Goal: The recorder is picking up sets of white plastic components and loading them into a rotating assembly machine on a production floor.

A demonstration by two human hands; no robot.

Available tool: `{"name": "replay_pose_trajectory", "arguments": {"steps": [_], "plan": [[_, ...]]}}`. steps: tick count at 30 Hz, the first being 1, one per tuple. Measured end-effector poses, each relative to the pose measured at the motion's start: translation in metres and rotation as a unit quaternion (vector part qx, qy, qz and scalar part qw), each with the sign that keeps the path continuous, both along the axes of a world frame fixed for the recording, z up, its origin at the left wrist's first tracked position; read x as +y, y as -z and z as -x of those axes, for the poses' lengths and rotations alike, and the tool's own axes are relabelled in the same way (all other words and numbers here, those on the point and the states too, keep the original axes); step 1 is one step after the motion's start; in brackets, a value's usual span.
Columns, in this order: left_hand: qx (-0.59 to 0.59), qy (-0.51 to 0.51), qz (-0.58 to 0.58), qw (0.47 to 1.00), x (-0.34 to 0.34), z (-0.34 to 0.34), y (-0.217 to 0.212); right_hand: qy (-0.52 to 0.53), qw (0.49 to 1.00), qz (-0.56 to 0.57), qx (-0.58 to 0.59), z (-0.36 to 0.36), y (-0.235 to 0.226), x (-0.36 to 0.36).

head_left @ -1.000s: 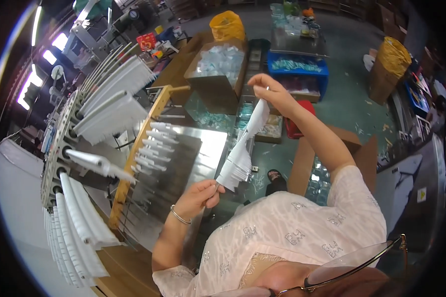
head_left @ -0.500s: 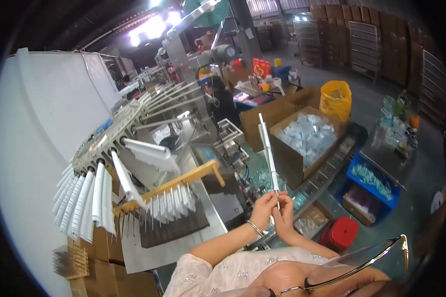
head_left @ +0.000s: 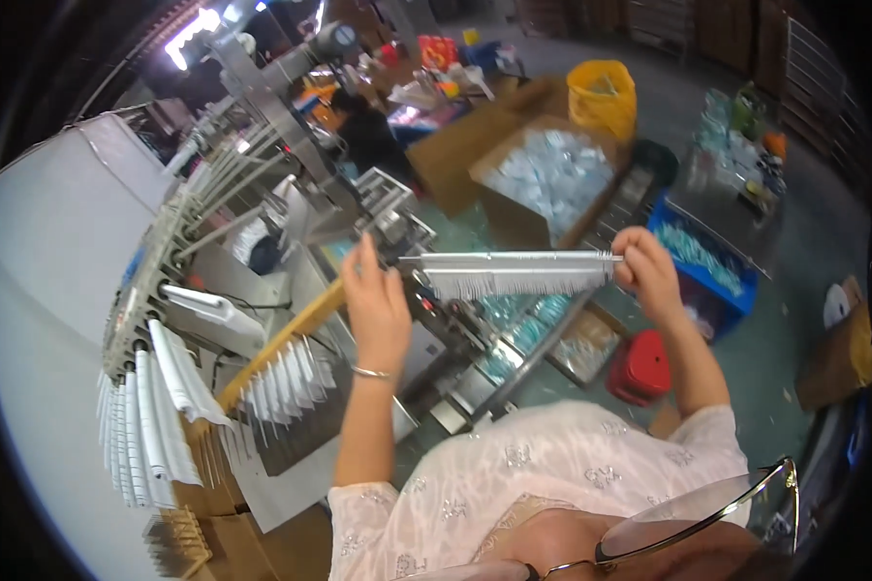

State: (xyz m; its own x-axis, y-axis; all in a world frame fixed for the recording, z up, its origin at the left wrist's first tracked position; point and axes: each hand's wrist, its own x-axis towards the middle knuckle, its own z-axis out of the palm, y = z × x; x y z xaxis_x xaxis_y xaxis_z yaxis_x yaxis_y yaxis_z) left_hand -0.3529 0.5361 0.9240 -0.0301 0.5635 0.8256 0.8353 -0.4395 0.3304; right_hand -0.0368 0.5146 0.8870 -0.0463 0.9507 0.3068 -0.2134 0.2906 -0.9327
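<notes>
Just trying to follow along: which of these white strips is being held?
The fringed strip lying nearly level mid-picture, its rod's end gripped by the right hand; the other strips hang at the wheel or wooden rack.

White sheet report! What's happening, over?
Right hand gripping rod end. Left hand open near other end. White sheet along rod, fringe down. Wooden bar clear of sheet.

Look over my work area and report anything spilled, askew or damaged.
Nothing looks clearly damaged: the fringed white sheet hangs straight from the thin rod in the right hand. Bluish clear pieces lie loose left of the red stool, which looks untidy, though whether they spilled I cannot tell.
</notes>
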Motion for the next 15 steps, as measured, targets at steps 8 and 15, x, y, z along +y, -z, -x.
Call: {"name": "replay_pose_trajectory", "arguments": {"steps": [8,15], "plan": [[-0.281,0.288,0.194,0.895,-0.017,0.032,0.011,-0.082,0.993,0.034,0.083,0.003,-0.031,-0.015],[-0.426,0.263,0.238,0.832,-0.039,0.032,0.025,-0.044,0.998,-0.032,-0.012,0.012,-0.04,0.005]]}}
